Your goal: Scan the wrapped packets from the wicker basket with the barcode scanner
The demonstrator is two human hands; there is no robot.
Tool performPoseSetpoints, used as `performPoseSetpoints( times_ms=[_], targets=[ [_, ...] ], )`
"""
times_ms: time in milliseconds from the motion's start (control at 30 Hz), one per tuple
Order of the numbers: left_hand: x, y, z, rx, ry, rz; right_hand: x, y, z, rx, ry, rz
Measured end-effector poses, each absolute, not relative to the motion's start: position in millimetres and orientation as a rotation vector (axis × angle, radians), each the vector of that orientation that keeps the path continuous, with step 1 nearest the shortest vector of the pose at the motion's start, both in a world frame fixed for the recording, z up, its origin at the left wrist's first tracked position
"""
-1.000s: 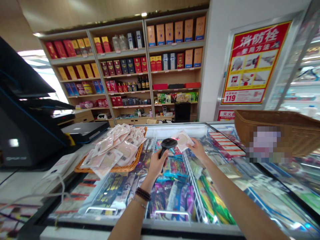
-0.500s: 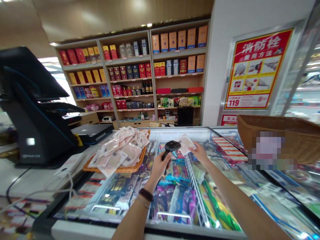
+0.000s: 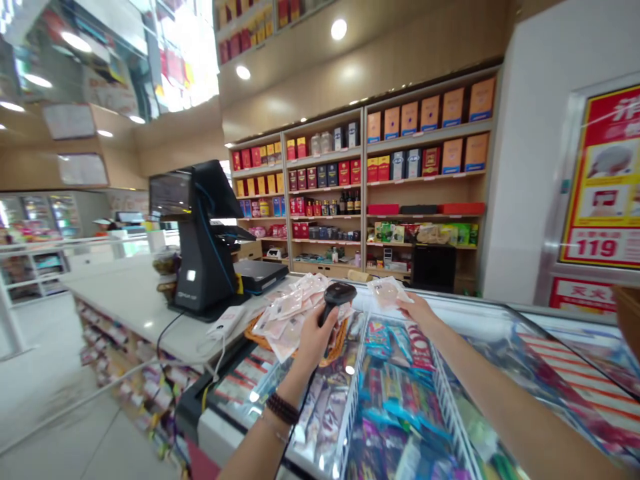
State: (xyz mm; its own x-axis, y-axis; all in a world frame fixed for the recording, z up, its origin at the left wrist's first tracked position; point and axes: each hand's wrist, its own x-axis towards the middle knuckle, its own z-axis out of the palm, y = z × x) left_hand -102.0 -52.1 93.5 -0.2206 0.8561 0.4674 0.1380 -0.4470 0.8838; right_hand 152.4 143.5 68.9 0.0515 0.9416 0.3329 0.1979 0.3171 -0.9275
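Black plastic is showing in the left hand (image 3: 315, 333): its fingers are clamping around the handle of a scanner (image 3: 341, 292). The right hand (image 3: 419, 309) is pinching the near right edge of a clear, pale packet (image 3: 386, 292), which is hanging just right of the scanner head, apart from it, over the far side of the freezer (image 3: 470, 297).

Principal risk, in judgement: the right fingers are holding only the packet's edge, so slick film could be slipping loose and dropping among the frozen goods (image 3: 395, 390). Secondly, loose packets (image 3: 295, 307) are heaping over the rim of the wicker basket (image 3: 342, 340); a knock from the left hand, which is overlapping it in view, could be sending some over. Thirdly, an apparent dark cord (image 3: 303, 399) is running beside the left wrist and could be snagging on the freezer's edge.

Concealed or unclear: the left hand and scanner are hiding part of the basket, and whether they are touching it cannot be told. The scanner's reading window is not showing. Print on the held packet is blurring beyond reading. At right, the frame is cutting off a red poster (image 3: 607, 180) and a brown basket (image 3: 629, 319).
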Motion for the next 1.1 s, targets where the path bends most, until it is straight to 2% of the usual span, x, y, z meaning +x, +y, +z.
performPoseSetpoints(
  times_ms=[233,467,767,1100],
  targets=[
    [-192.3,-83.6,112.0,1.406,1.456,1.928,18.3,167.6,121.1,-1.014,-1.593,0.75],
    [-246.1,-100.4,94.4,1.297,1.565,2.01,-86.5,153.8,116.0,-1.042,-1.755,0.551],
    [-257.0,-111.2,72.2,1.249,1.671,1.936,-102.2,114.7,107.2,-1.153,-1.931,0.224],
    [-256.4,-105.1,57.3,1.11,1.717,1.978,-93.4,87.9,124.8,-1.135,-2.094,0.114]
  ],
)
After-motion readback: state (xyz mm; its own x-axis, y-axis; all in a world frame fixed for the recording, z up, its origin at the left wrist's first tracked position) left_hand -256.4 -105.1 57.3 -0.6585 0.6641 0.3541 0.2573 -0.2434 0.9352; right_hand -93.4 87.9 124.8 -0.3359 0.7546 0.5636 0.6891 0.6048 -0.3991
